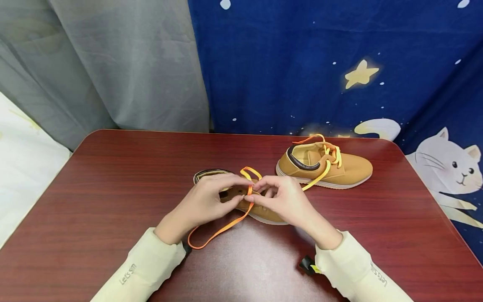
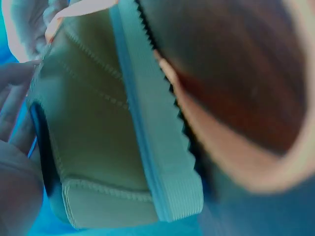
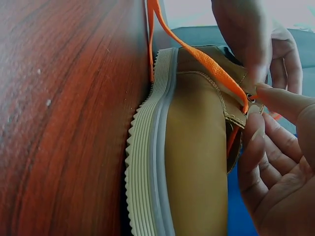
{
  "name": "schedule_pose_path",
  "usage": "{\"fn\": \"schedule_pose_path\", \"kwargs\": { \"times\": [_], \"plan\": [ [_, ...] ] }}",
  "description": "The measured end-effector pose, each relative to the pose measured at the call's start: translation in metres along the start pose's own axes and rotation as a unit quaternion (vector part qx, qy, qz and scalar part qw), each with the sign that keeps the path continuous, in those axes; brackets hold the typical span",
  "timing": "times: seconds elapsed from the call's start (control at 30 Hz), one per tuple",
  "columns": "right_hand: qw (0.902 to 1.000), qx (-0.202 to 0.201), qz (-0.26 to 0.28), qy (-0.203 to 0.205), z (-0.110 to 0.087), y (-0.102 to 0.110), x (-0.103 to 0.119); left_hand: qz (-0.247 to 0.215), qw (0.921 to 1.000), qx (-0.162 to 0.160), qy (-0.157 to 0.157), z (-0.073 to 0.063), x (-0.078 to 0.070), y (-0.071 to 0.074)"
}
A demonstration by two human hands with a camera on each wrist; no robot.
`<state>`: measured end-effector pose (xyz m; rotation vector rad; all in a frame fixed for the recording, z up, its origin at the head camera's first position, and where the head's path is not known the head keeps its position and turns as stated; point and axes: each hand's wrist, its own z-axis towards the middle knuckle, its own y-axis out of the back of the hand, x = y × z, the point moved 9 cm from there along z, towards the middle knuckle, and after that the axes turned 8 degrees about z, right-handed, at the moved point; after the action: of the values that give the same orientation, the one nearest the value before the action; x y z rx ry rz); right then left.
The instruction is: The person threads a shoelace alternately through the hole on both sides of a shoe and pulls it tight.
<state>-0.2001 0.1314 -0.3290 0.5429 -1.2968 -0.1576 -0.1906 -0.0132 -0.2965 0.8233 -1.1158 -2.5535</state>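
A tan shoe [image 1: 269,216] with a pale ribbed sole lies on the table beneath both hands. Its orange shoelace [image 1: 226,226] runs through the eyelet area and loops down onto the table at the near side. My right hand [image 1: 284,199] pinches the lace between thumb and forefinger, right at an eyelet [image 3: 250,97]. From the other side, my left hand [image 1: 211,193] grips the shoe's lacing flap, its fingertips almost meeting the right hand's. In the left wrist view, the shoe's heel side [image 2: 98,137] fills the middle, with the lace [image 2: 221,152] hanging blurred in front.
A matching tan shoe [image 1: 354,170] stands at the back right of the dark red table [image 1: 132,176], its yellow-orange lace [image 1: 318,178] trailing toward the near shoe. Behind the table hang a grey curtain [image 1: 151,75] and a blue curtain [image 1: 271,75].
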Motion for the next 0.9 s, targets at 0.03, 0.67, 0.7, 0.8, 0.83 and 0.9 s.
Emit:
{"fn": "schedule_pose_path", "kwargs": {
  "times": [0.03, 0.67, 0.7, 0.8, 0.83, 0.9],
  "plan": [
    [1.0, 0.0, 0.002, 0.0, 0.0, 0.0, 0.0, -0.011, 0.9999, 0.002, 0.005, 0.0, 0.002, 0.001],
    [0.9998, -0.018, -0.001, -0.002, 0.002, -0.001, 0.0, 0.006, 0.9504, 0.128, 0.283, 0.008, 0.05, -0.005],
    [0.9998, -0.018, 0.0, -0.003, 0.001, -0.001, 0.0, 0.005, 0.9481, 0.149, 0.281, 0.009, 0.051, -0.007],
    [0.9998, -0.019, 0.003, -0.004, 0.001, -0.002, 0.0, -0.001, 0.9427, 0.222, 0.249, 0.011, 0.048, -0.015],
    [0.9998, -0.021, 0.003, -0.004, 0.001, -0.002, -0.001, -0.006, 0.9407, 0.245, 0.235, 0.012, 0.047, -0.019],
    [0.9997, -0.022, 0.005, -0.005, 0.0, -0.002, -0.001, -0.021, 0.9335, 0.285, 0.216, 0.013, 0.044, -0.026]
  ]
}}
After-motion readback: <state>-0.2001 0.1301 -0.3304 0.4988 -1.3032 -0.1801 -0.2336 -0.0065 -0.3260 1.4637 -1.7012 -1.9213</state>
